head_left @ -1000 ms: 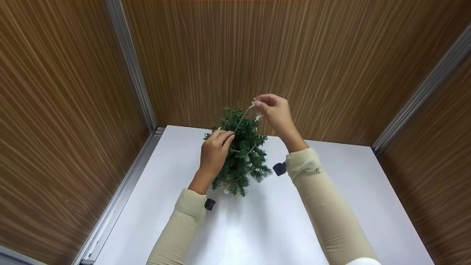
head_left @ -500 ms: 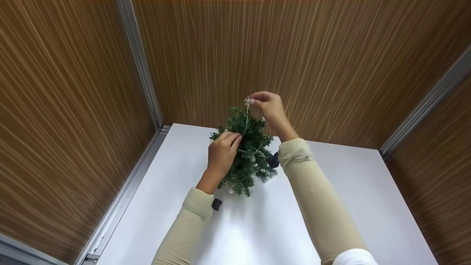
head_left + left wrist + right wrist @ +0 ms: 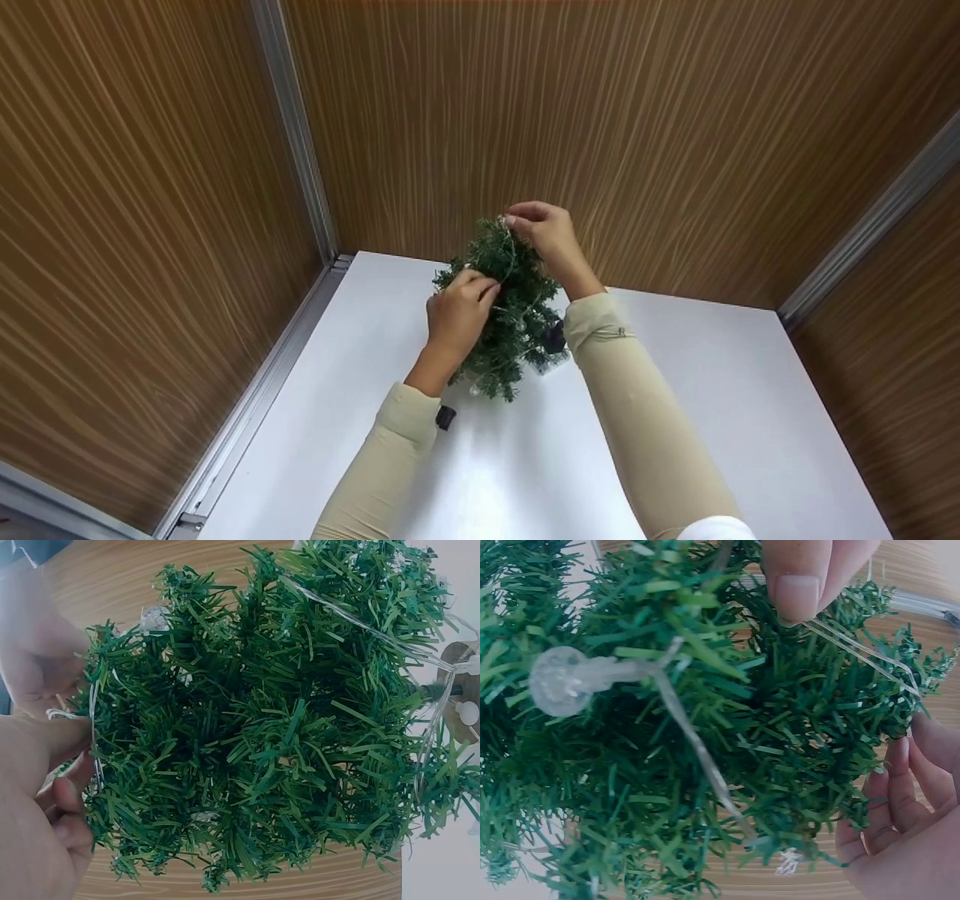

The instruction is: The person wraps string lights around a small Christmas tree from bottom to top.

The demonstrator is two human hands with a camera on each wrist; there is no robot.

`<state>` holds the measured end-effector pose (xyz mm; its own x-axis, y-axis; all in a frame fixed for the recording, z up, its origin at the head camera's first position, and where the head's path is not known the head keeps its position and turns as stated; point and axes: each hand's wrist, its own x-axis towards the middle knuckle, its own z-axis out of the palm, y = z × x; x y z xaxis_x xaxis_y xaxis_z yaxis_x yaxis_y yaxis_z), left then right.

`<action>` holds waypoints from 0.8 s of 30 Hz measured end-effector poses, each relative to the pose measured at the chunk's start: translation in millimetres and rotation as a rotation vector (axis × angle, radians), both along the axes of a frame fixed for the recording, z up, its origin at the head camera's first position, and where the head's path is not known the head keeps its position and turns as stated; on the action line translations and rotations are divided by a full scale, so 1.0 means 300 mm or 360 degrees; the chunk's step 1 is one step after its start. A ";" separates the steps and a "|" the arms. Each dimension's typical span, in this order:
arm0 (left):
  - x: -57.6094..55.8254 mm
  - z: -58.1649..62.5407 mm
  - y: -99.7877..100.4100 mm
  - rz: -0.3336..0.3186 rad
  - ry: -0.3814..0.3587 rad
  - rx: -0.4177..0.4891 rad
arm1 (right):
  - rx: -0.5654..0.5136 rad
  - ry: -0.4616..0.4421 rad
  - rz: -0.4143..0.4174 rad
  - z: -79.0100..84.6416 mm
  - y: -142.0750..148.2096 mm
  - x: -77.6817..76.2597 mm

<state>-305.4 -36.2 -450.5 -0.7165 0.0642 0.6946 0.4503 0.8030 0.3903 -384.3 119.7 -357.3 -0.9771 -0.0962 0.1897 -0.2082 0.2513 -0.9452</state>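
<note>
A small artificial Christmas tree [image 3: 499, 367] stands on the white table, wound with clear string lights [image 3: 862, 652]. At its left side my left hand [image 3: 457, 311] pinches the light wire between thumb and fingers. My right hand [image 3: 555, 236] is at the treetop, thumb and forefinger pinching the same string by a whitish light. Between the two hands the wire bows loosely in front of the branches. In the right wrist view the left thumb [image 3: 795, 592] presses the wire from above, and a round clear bulb [image 3: 559, 681] sticks out from the needles.
Wood-grain panels [image 3: 525, 112] wall the table in at the back and sides, with metal rails at the corners. A clear flat object [image 3: 551, 365] lies right of the tree's foot. The white table [image 3: 690, 390] extends to both sides.
My right hand has moved left over the treetop and then lowered with the string. The wire between my hands has gone from nearly straight to bowed. My left hand keeps its pinch.
</note>
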 end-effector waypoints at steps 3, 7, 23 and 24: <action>0.001 0.003 0.006 0.0027 -0.0027 -0.0011 | -0.0008 0.0007 -0.0008 -0.006 0.014 0.001; 0.002 0.003 0.016 0.0013 -0.0036 0.0016 | -0.0071 0.0048 -0.0011 -0.007 0.033 0.012; 0.105 -0.017 -0.046 0.0043 0.0067 0.0396 | -0.0269 0.0463 -0.0178 -0.022 0.068 0.216; 0.114 -0.018 -0.053 0.0042 0.0059 0.0430 | -0.0275 0.0471 -0.0194 -0.021 0.072 0.234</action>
<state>-271.2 -52.0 -456.0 -0.6891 -0.1453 0.7099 0.4489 0.6835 0.5756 -314.0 141.4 -363.6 -0.8798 0.0757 0.4694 -0.4576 0.1331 -0.8792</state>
